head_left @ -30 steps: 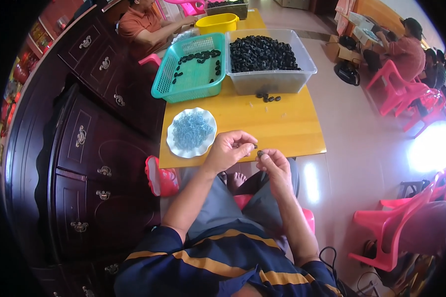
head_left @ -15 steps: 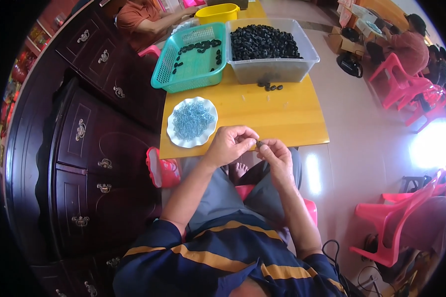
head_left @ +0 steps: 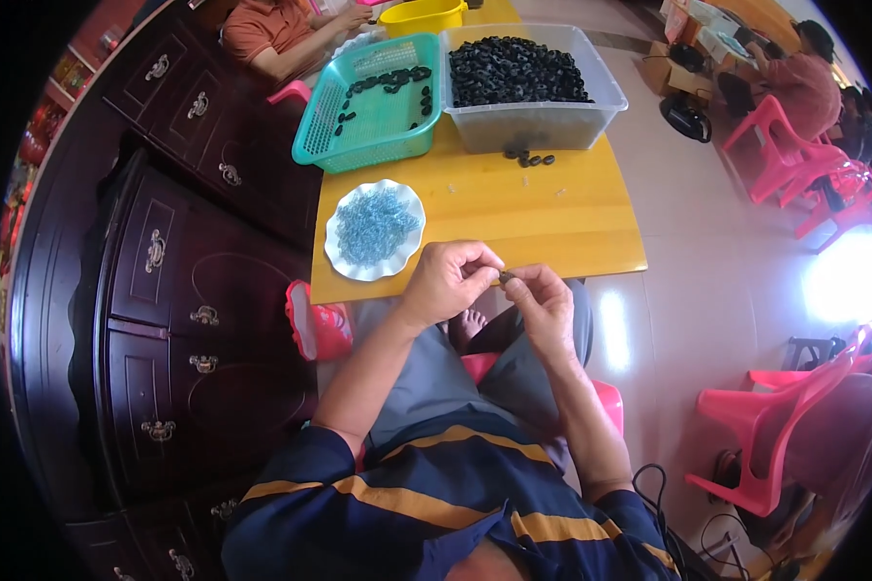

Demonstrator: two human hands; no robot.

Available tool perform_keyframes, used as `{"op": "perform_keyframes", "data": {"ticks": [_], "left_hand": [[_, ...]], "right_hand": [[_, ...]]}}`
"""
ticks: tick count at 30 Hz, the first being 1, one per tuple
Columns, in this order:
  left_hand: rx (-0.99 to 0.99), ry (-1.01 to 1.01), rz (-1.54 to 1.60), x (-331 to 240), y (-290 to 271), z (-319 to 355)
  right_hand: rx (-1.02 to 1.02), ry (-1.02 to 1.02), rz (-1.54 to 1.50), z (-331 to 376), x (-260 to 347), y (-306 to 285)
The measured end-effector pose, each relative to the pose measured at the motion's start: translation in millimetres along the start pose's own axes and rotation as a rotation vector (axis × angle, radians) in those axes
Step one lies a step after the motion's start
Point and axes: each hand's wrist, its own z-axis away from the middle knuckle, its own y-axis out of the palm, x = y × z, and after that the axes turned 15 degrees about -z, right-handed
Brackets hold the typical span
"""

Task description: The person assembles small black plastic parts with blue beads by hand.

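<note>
My left hand point(head_left: 448, 279) and my right hand point(head_left: 545, 305) meet just over the table's front edge, both with fingers pinched. Between their fingertips is a small dark piece point(head_left: 505, 277), mostly covered; my right thumb and forefinger grip it. The left thumb and forefinger press together right beside it, and whatever they pinch is too small to make out. To the left of my hands, a white wavy-rimmed plate point(head_left: 333, 254) carries a heap of small clear bluish pieces point(head_left: 373, 228). Several loose black oval pieces point(head_left: 536, 160) lie farther back on the yellow table point(head_left: 513, 228).
At the table's back stand a green perforated basket point(head_left: 310, 145) with several black pieces and a translucent bin point(head_left: 543, 126) heaped with them. Beyond is a yellow basin point(head_left: 421, 16). A dark cabinet point(head_left: 233, 281) lines the left; pink chairs point(head_left: 756, 426) and other people are around.
The view has shifted slightly, so the table's things sit a little higher in the picture. My hands keep nearly the same pinch, fingertips together around the dark piece.
</note>
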Motion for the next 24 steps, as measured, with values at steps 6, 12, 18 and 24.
{"op": "perform_keyframes", "data": {"ticks": [6, 12, 18, 24], "left_hand": [[0.016, -0.01, -0.063, 0, 1, 1], [-0.042, -0.028, -0.068, -3, 6, 4], [-0.096, 0.069, -0.171, -4, 7, 5], [-0.099, 0.108, -0.012, 4, 14, 6]], "right_hand": [[-0.011, 0.059, -0.005, 3, 1, 3], [0.001, 0.082, -0.026, 3, -4, 0], [-0.012, 0.098, -0.053, 2, -4, -1], [-0.044, 0.142, -0.232, 3, 0, 1]]}}
